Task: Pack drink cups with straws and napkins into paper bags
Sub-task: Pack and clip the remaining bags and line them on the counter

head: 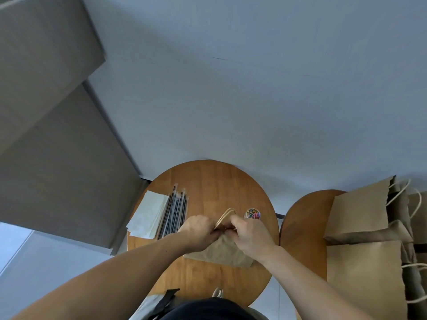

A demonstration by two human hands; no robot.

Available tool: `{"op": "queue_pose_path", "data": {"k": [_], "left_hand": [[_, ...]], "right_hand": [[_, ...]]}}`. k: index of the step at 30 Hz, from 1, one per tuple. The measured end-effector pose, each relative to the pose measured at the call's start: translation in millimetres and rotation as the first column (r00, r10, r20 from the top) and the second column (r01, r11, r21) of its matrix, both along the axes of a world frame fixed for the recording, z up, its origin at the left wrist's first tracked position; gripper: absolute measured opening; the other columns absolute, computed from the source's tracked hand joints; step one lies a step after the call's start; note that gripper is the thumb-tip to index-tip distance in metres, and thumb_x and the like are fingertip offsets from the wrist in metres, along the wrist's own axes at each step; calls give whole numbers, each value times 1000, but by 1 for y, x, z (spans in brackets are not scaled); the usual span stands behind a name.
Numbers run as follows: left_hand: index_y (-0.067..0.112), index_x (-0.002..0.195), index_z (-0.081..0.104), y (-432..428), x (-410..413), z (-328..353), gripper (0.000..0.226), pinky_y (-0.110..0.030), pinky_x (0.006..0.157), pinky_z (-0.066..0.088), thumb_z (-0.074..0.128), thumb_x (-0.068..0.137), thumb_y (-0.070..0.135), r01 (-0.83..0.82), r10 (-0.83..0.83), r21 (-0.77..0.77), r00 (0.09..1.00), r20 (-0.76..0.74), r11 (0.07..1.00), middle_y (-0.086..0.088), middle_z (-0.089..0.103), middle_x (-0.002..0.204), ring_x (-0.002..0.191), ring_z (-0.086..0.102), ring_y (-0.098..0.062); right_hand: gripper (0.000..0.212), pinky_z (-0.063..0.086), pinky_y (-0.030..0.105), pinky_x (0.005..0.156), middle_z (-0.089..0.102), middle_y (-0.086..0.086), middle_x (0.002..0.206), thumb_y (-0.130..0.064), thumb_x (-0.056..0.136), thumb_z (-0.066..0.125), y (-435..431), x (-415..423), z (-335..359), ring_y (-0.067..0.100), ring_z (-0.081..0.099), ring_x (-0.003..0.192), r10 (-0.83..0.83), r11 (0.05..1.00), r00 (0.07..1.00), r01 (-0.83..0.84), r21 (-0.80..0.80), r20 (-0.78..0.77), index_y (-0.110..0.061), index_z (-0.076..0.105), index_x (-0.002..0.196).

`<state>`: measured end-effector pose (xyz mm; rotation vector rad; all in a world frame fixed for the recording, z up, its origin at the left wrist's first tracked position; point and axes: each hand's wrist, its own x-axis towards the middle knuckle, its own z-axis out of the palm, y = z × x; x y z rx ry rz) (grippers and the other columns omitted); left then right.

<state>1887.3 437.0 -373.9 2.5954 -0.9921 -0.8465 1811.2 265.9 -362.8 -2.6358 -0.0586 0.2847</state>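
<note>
One brown paper bag (221, 252) lies near the middle of the round wooden tabletop (208, 181), its mouth toward 12 o'clock and its twisted paper handles (225, 215) sticking up between the knuckles. The left hand (198, 229) and right hand (249, 234) meet at the bag's mouth. The fingers of both are curled in and appear to pinch the top edge on either side of the handles, though the fingertips themselves are hidden. Napkins (147, 213) sit in a pale stack at about 9 o'clock, with wrapped black straws (174, 211) lined up just beside them on the inner side. A small clear jar of coloured paper clips (252, 213) stands at roughly 2 o'clock from the bag, just beyond the right hand. No drink cup is in view, and whether one is already inside the bag cannot be told. A second tabletop (305, 215) at 3 o'clock carries a pile of more brown bags (360, 211). The step in hand is probably work at the bag's mouth, either spreading it open or folding it closed. If opening, the next move calls for both hands to pull the edges apart so the bag stands. If closing, it calls for one hand to hold the fold while the other reaches for a clip.
</note>
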Motion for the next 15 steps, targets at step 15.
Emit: {"op": "queue_pose_path", "data": {"k": [15], "left_hand": [[28, 58, 33, 2, -9, 0, 44, -30, 53, 29, 50, 97, 41, -101, 101, -36, 995, 4, 994, 2, 51, 61, 66, 55, -26]], "right_hand": [[26, 53, 41, 76, 71, 1, 99, -40, 95, 54, 7, 1, -6, 25, 67, 92, 51, 984, 998, -56, -169, -35, -21, 51, 111]]}}
